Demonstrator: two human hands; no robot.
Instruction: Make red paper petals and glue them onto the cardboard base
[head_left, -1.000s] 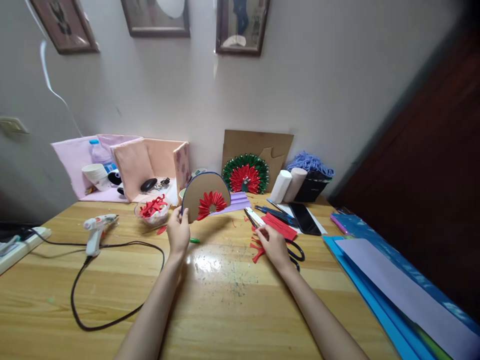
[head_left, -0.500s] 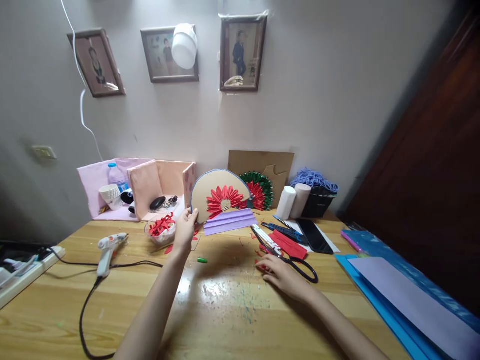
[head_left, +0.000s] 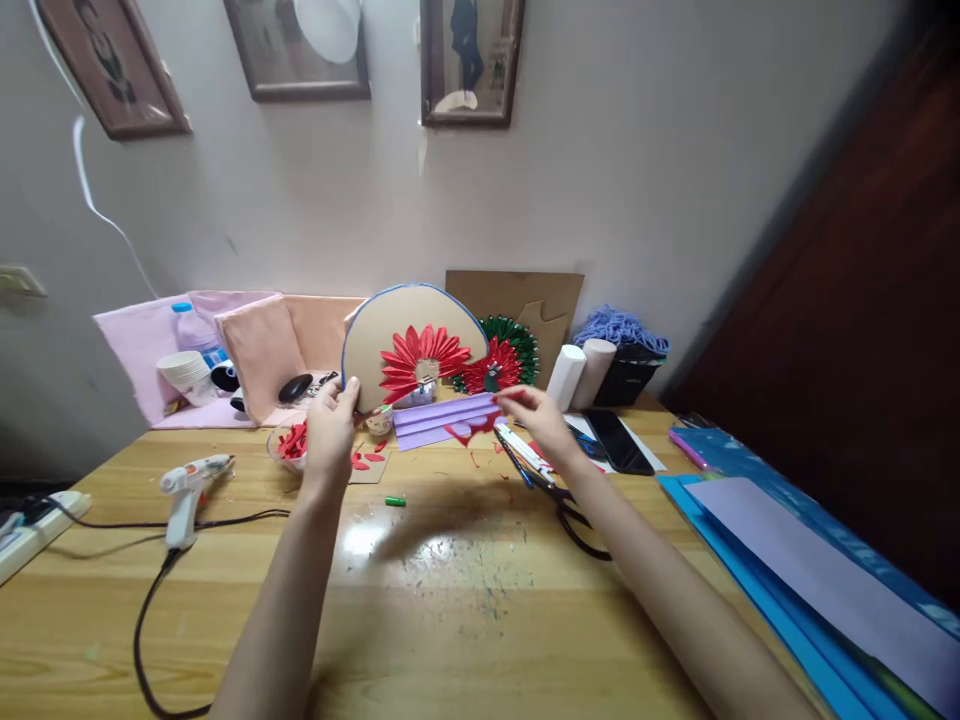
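My left hand [head_left: 330, 430] grips the lower left corner of a half-round cardboard piece [head_left: 375, 335] with a blue edge, held upright above the wooden table [head_left: 450, 600]. A fan of red paper petals [head_left: 420, 357] is stuck on its lower middle. My right hand [head_left: 536, 420] is raised beside it, fingers pinched on a small red paper piece [head_left: 469, 430] that hangs just below the cardboard's right side. A finished red and green paper fan [head_left: 504, 358] stands behind, against the wall.
A glue gun [head_left: 186, 480] with a black cord lies at the left. A bowl of red scraps [head_left: 291, 442], folded purple paper [head_left: 442, 420], scissors [head_left: 574, 520], pens, a phone [head_left: 615, 440] and blue and purple sheets [head_left: 810, 580] sit around. Pink boxes [head_left: 255, 345] stand at the back.
My left hand has lifted the cardboard piece higher. My right hand left the table by the scissors and rose with a red paper piece toward the cardboard.
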